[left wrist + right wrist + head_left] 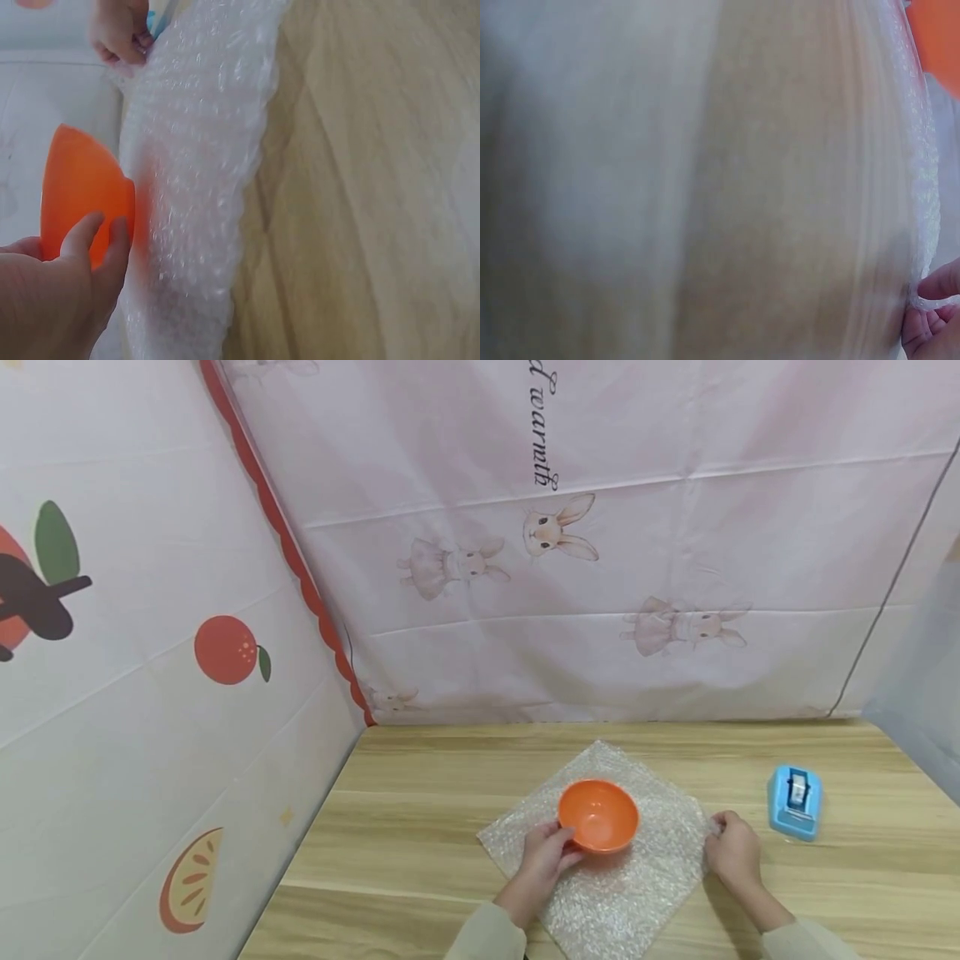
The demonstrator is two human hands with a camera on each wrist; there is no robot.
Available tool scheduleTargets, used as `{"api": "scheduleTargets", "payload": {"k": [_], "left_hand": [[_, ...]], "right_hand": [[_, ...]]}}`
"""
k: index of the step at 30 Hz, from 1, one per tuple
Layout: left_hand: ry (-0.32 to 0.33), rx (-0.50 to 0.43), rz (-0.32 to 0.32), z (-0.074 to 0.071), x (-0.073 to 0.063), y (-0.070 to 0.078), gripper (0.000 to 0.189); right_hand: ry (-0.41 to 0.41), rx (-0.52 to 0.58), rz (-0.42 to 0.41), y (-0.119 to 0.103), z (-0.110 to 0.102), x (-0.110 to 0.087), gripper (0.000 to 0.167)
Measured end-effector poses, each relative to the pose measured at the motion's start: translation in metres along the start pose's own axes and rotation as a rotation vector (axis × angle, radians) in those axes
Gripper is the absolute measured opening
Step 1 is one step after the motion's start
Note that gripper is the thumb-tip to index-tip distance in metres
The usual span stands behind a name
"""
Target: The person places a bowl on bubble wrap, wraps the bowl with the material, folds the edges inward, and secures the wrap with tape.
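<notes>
An orange bowl (598,817) stands upright over the middle of a sheet of bubble wrap (637,893), which lies turned cornerwise on the table. My left hand (546,858) grips the bowl's near left side, thumb at the rim and fingers against the outer wall. In the left wrist view the bowl (86,191) shows side-on, its foot close to the wrap. At the sheet's right corner my right hand (735,853) pinches the edge between thumb and fingers. The right wrist view shows that pinched bubble wrap (928,225) beside the hand (937,311).
A blue tape dispenser (795,803) sits on the wooden table (405,827) to the right of my right hand. Behind the table hangs a pink cloth (480,668) printed with rabbits, and a fruit-patterned sheet (120,760) covers the left side.
</notes>
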State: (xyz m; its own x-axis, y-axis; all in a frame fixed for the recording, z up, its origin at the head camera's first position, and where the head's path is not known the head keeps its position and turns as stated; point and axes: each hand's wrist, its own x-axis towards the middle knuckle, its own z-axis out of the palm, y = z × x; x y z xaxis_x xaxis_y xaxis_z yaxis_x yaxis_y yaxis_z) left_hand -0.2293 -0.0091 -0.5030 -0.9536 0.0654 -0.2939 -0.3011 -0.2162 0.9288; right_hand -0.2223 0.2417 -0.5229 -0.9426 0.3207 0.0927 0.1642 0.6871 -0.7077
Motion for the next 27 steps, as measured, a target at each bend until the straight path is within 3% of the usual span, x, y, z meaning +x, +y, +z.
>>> {"api": "scheduleTargets", "payload": {"k": [20, 27], "left_hand": [[-0.001, 0.000, 0.008, 0.0046, -0.0037, -0.0073, 0.044], [0.014, 0.001, -0.002, 0.0060, -0.0050, -0.0075, 0.043]], "right_hand": [[0.004, -0.003, 0.013, 0.0008, 0.0016, 0.0006, 0.030], [0.034, 0.056, 0.040, 0.0013, 0.0017, -0.0013, 0.029]]}}
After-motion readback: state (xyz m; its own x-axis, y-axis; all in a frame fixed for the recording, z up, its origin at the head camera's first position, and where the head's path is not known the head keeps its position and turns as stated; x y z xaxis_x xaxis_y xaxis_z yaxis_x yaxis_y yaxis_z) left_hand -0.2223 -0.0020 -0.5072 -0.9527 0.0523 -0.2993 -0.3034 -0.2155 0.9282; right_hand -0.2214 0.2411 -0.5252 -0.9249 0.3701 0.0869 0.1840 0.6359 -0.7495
